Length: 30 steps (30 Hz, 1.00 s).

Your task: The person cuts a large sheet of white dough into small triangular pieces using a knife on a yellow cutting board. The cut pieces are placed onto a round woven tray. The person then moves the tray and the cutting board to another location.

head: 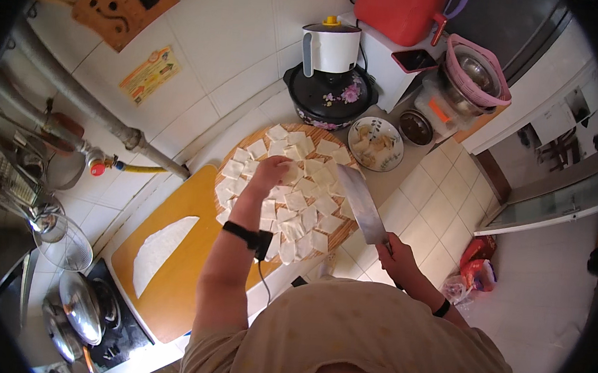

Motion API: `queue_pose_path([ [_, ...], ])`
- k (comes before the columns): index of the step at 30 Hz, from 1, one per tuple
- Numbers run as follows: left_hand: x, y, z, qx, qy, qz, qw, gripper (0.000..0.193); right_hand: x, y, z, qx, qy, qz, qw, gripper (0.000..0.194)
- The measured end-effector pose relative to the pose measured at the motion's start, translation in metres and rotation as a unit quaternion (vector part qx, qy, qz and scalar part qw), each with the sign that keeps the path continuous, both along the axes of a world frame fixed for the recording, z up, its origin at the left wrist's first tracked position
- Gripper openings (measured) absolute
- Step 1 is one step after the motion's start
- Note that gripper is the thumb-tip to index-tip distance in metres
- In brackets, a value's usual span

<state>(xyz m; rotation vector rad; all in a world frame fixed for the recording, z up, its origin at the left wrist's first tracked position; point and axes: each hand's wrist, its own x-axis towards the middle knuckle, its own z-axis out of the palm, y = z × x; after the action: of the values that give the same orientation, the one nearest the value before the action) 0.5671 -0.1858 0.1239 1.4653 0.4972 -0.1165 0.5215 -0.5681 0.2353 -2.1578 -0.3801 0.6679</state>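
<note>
Many flat, roughly square pieces of pale dough [295,201] lie spread and partly overlapping on a round wooden-slat board [345,236]. Over the board's upper middle, my left hand [272,171] has its fingers closed on a dough piece [292,173]; the fingertips are partly hidden. My right hand [398,256] grips the handle of a cleaver [362,204], whose broad blade points up and left over the board's right edge. A half-round sheet of dough [161,255] rests on the yellow cutting board [177,292] to the left.
Behind the round board stand a black flowered pot [331,98] with a white electric cooker [332,48] on its lid, and a patterned bowl [376,143] with food. A gas pipe [78,77] runs along the left wall. Lidded pans [80,306] occupy the stove at lower left.
</note>
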Motion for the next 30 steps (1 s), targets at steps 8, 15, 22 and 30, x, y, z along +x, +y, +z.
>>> queue_pose_path([
  [8, 0.109, -0.026, -0.026, 0.337, -0.103, 0.120, 0.928, 0.037, 0.035, -0.037, -0.012, 0.007, 0.023, -0.039, 0.999, 0.020],
  [15, -0.009, -0.046, -0.013, 0.272, -0.103, 0.052, 0.956, 0.034, 0.057, -0.019, -0.019, 0.032, 0.060, -0.001, 0.998, 0.019],
  [22, -0.225, 0.004, -0.045, 0.306, 0.080, 0.278, 0.907, 0.026, 0.049, 0.043, -0.027, 0.030, 0.070, 0.128, 0.989, 0.022],
  [30, -0.469, 0.138, -0.082, 0.400, 0.262, 0.554, 0.681, 0.022, -0.003, 0.102, -0.022, 0.015, 0.023, 0.259, 0.965, 0.017],
])
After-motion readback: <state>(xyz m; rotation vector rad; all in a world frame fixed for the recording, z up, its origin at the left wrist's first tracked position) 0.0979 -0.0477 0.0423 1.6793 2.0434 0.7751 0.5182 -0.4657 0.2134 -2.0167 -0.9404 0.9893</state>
